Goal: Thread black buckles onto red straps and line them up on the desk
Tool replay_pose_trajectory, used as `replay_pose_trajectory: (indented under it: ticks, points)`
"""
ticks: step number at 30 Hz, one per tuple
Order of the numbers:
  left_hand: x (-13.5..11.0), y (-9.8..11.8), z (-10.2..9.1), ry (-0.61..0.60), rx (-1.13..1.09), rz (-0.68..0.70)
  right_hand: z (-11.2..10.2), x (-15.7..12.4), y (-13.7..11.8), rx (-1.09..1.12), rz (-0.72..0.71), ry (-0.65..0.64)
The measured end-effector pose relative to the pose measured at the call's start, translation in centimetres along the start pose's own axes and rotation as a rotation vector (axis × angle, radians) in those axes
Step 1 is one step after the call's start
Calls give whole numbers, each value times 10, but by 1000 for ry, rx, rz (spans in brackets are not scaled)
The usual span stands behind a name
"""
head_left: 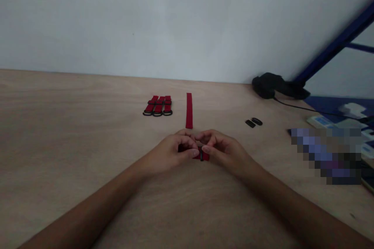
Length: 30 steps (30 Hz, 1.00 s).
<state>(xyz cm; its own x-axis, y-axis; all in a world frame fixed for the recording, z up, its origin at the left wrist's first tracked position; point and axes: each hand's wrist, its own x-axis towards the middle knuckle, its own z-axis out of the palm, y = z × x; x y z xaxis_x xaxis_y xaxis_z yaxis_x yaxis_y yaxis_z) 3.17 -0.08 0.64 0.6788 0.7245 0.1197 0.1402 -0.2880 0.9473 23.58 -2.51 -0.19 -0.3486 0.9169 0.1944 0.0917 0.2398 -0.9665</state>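
Wooden tabletop (73,124) with a pale wall (146,19) right behind it, and both bare hands are working close together near the middle, toward the near edge. The left hand (168,153) and right hand (223,153) each have a narrow pinch grip, fingertips almost meeting around a short red webbing strap (204,156). A small black loop (201,155) sits on that strap, right between the two hands. Fingers cover most of it, so I can't make out exactly how it's threaded.

Straight ahead, just past the fingers, a long red strap (189,116) lies flat, pointing away from the person. To the left of that are three red straps with black rings (158,106), lined up side by side and touching, rings at the near end. Off to the right are two small black plastic pieces (253,123), lying next to each other.

In the far right corner there's a lumpy black object (276,85) with a black cable (304,108) running off it, and a dark blue frame (336,42) angles up the wall. Nearer on the right is a pixelated blurred patch (325,155), so no idea what's under there.
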Motion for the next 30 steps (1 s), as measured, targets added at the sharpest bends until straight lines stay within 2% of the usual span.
replay_pose_trajectory:
  ticks: [2, 8, 12, 15, 18, 25, 30]
  points:
    - [1, 1, -1, -34, -24, -18, 1, 0, 2, -17, -11, -11]
    - [2, 3, 1, -17, -42, 4, 3, -2, -2, -67, -79, -82]
    - [1, 6, 1, -47, -69, 22, 6, -3, -8, -211, -138, -138]
    - [0, 9, 3, -51, -49, 35, 9, -1, -8, -381, -182, -96]
    - [1, 11, 6, -29, -40, 21, 11, 0, -7, -449, -226, -60]
    - [-1, 10, 6, 15, -5, 46, 13, -3, -7, -439, -329, 35]
    - [-1, 12, 5, 22, 7, 39, 12, -4, -4, -403, -336, 55]
